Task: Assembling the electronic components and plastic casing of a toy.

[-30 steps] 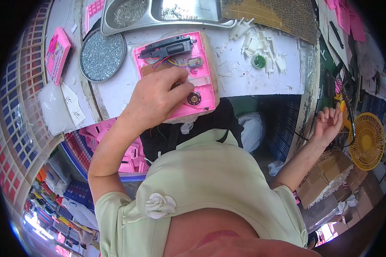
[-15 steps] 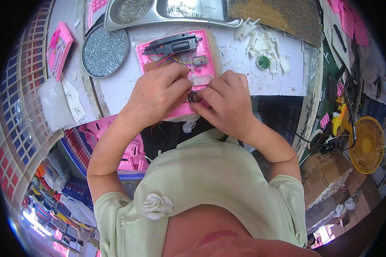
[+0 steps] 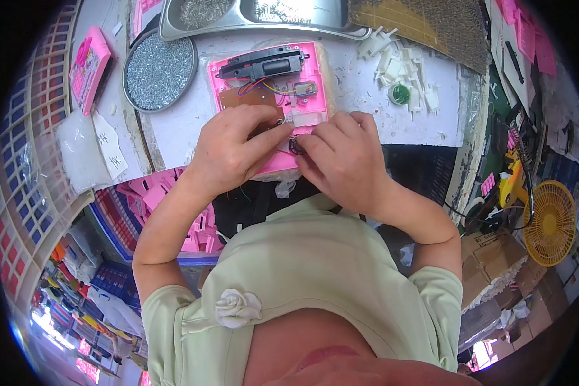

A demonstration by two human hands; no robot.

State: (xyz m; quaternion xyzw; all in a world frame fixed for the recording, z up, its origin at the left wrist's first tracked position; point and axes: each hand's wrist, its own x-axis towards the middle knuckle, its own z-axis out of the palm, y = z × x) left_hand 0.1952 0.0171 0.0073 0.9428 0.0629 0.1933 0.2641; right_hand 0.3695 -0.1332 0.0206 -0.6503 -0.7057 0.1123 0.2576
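Observation:
A pink plastic housing [image 3: 278, 165] lies in front of me, its inside facing up. It holds a black mechanism [image 3: 273, 66], a small metal-cased motor [image 3: 305, 89], thin coloured wires, a brown board [image 3: 248, 99] and a whitish translucent block [image 3: 307, 119]. My right hand [image 3: 349, 157] pinches a small dark round part [image 3: 294, 147] between thumb and fingers at the housing's near right. My left hand [image 3: 233, 149] rests over the near left, its thumb and forefinger closed together beside the board's edge. Whatever lies between those left fingertips is hidden.
A round dish of small metal screws [image 3: 159, 72] stands left of the housing, below a steel compartment tray [image 3: 264, 29]. White plastic parts [image 3: 402, 67] and a green round piece [image 3: 399, 95] lie right. Pink shells [image 3: 202, 225] fill a crate below left. A yellow fan [image 3: 550, 222] stands far right.
My left fingers have shifted, showing more of the brown board. The dark round part stays in my right fingers, slightly turned. The whole view has shifted a little.

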